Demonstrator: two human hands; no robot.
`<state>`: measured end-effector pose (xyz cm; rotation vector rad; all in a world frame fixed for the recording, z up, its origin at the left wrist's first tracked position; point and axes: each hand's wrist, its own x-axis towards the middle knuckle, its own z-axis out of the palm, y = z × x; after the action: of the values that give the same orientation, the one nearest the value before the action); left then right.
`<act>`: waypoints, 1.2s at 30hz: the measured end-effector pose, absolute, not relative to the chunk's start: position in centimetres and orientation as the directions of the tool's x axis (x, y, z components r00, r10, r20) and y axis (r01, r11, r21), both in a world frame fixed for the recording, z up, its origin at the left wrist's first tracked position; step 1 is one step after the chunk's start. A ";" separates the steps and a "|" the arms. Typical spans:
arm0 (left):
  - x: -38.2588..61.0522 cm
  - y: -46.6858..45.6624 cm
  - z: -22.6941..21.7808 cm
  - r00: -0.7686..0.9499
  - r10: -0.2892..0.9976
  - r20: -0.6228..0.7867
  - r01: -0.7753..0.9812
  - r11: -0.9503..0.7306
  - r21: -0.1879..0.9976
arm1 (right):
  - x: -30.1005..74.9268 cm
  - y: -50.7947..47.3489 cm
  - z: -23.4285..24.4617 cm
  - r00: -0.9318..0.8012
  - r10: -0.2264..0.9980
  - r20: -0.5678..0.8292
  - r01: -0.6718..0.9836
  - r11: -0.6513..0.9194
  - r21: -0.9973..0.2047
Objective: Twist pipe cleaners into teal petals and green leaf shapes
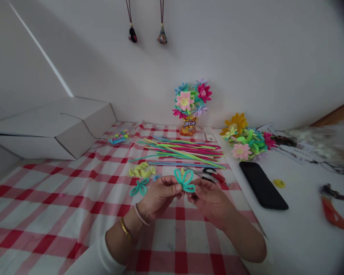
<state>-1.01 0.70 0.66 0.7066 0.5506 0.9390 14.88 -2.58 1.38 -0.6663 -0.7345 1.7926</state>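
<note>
Between my two hands is a teal pipe-cleaner flower [184, 180] with looped petals, held above the checked cloth. My left hand [160, 195] pinches its base with thumb and fingers. At its right side, my right hand [210, 198] closes thumb and fingers on a petal. A second teal looped piece [139, 186] lies on the cloth left of my left hand. Behind it sit several pale yellow pipe-cleaner loops [141, 170]. Scissors [210, 172] and a red-handled tool [218, 176] lie just beyond my right hand, partly hidden by it.
Loose pipe cleaners [186, 151] spread across the cloth [103, 208]. Behind them stands an orange container [188, 126] of fuzzy flowers. More flowers [248, 139] and a black phone [262, 185] lie at right. A white box [54, 126] and a blue tray [118, 139] are at left.
</note>
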 end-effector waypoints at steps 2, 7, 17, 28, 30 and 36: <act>-0.8 0.6 0.5 0.500 0.861 -0.094 -0.533 0.392 0.750 | 14.7 -2.6 1.3 -0.288 0.954 -0.086 -0.628 -0.256 -0.735; -0.3 0.2 0.3 0.492 0.870 -0.041 -0.524 0.333 0.784 | 14.5 -2.6 1.4 -0.328 0.943 -0.060 -0.599 -0.257 -0.758; -0.6 0.3 0.6 0.401 0.915 -0.051 -0.535 0.279 0.797 | 14.6 -2.6 1.7 -0.350 0.930 -0.114 -0.596 -0.314 -0.739; -0.4 -0.1 0.7 0.441 0.898 -0.015 -0.483 0.251 0.839 | 14.6 -2.5 2.0 -0.387 0.909 -0.154 -0.547 -0.361 -0.756; -0.6 0.0 0.8 0.445 0.895 -0.021 -0.476 0.256 0.841 | 14.7 -2.5 1.9 -0.355 0.919 -0.170 -0.536 -0.349 -0.769; -1.3 0.2 1.4 0.541 0.837 -0.085 -0.405 0.347 0.846 | 15.5 -2.1 2.3 -0.240 0.967 -0.087 -0.464 -0.194 -0.864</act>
<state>-1.34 0.15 1.37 0.8838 0.5724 0.8645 15.52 -2.11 2.30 -0.8128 -0.8922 1.6686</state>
